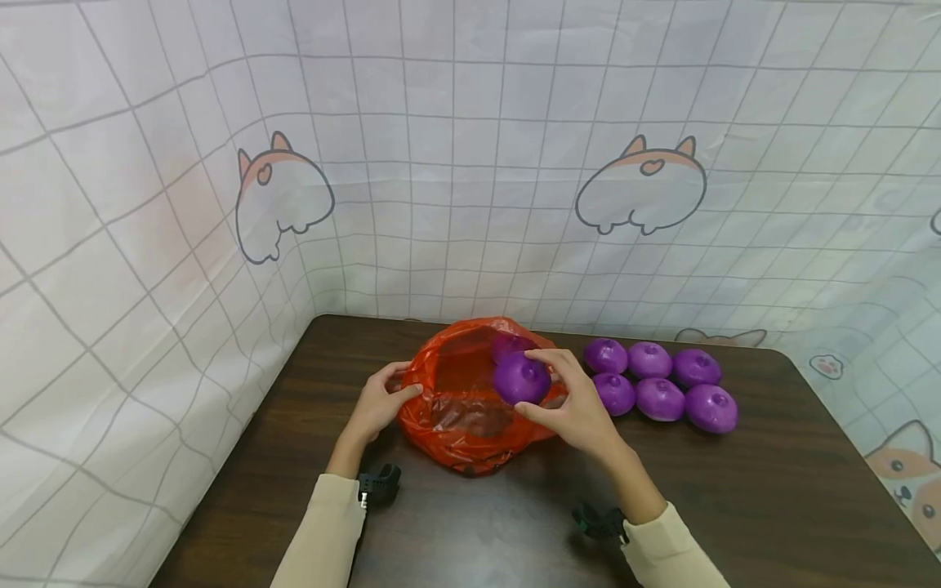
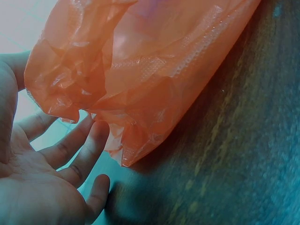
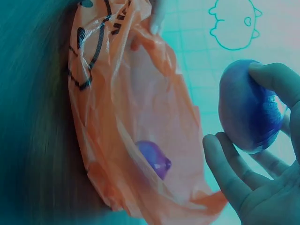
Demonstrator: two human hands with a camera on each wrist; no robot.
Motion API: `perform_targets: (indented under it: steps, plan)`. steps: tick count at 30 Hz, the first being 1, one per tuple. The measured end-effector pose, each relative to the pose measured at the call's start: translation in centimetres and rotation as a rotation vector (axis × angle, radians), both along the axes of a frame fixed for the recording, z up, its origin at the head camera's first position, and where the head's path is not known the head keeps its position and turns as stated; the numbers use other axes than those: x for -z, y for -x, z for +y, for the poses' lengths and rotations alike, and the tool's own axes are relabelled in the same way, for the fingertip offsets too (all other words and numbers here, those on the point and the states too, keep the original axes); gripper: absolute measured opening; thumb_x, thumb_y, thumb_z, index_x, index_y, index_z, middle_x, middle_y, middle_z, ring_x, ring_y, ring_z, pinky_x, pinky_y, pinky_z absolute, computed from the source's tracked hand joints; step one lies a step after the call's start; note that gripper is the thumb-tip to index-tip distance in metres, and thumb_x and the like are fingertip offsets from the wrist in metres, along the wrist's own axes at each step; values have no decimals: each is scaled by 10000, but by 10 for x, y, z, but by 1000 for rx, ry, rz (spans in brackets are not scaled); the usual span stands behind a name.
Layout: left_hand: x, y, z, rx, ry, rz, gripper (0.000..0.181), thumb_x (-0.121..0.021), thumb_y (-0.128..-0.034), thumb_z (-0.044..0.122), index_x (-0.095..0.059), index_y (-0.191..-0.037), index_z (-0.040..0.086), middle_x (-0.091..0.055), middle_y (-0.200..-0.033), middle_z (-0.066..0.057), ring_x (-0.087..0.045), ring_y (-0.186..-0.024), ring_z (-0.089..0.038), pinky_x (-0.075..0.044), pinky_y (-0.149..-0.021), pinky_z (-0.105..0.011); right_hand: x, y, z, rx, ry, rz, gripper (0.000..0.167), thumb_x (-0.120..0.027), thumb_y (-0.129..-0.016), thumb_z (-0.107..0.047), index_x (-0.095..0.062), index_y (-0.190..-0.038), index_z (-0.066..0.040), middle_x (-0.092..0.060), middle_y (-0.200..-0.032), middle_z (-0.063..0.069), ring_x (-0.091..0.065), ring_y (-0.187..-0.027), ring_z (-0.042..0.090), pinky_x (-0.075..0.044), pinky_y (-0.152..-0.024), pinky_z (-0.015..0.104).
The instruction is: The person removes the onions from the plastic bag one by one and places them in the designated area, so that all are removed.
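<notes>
A red plastic bag (image 1: 470, 445) lies on the table with its mouth held wide. My left hand (image 1: 378, 408) pinches the bag's left rim between thumb and fingers; the left wrist view shows the remaining fingers loosely spread beside the crumpled plastic (image 2: 140, 103). Over the right side of the mouth, my right hand (image 1: 577, 408) grips a glossy purple round fruit-like piece (image 1: 520, 379) with a small nub. Thumb and fingers sit on opposite sides of that piece (image 3: 248, 108). Inside the bag rests another purple piece (image 3: 153, 158), partly covered by the plastic in the right wrist view.
Several more purple pieces (image 1: 659, 399) stand in two rows on the dark wooden table (image 1: 772, 490), right of the bag. A white grid-patterned cloth (image 1: 456, 163) with cartoon dogs hangs behind the table and along its sides.
</notes>
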State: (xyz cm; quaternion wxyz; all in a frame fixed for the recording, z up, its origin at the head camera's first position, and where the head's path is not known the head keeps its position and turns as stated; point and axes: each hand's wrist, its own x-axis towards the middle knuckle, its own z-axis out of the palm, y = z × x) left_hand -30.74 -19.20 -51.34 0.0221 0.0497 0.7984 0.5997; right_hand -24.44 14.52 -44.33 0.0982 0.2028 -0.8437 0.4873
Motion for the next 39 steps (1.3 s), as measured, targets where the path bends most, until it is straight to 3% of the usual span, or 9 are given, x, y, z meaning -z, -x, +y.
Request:
perform_targets:
  steps: [8,12,19,30,39]
  plan:
    - [0,0,1,2,5,-1,505,-739,-938,192,-585,-1412,106,-604,-1377,-180,-619,-1147,-336,-599,-842,-357,3,-13,21,-7,89,-19,699,-867,-824,-163,-538,-1428,-287,-494,-1373,16,-614,-1085,293,-596,-762,331]
    - [1,1,1,7,4,-1,503,-737,-940,190,-585,-1412,104,-604,-1378,-183,-620,-1153,-340,-601,-845,-364,6,-21,28,5,101,-12,700,-857,-817,-87,-539,-1428,-210,-486,-1374,39,-646,-1089,269,-602,-785,386]
    - [1,1,-1,5,19,-10,508,-725,-955,194,-569,-1428,94,-593,-1389,-193,-617,-1159,-340,-603,-852,-369,15,-26,49,40,114,7,687,-846,-832,-99,-537,-1430,-237,-469,-1403,6,-654,-1090,249,-600,-793,300]
    - [1,1,-2,4,25,-9,498,-713,-961,187,-568,-1430,100,-591,-1388,-191,-612,-1160,-342,-602,-849,-359,25,-33,78,139,26,-36,682,-838,-856,-174,-511,-1449,-254,-479,-1354,12,-671,-1036,181,-587,-836,301]
    - [0,-1,-2,9,15,-9,476,-713,-956,188,-584,-1408,114,-598,-1366,-176,-621,-1127,-319,-608,-831,-352,33,-33,100,189,-36,-81,680,-828,-872,-227,-493,-1463,-246,-470,-1375,57,-632,-1049,289,-579,-821,310]
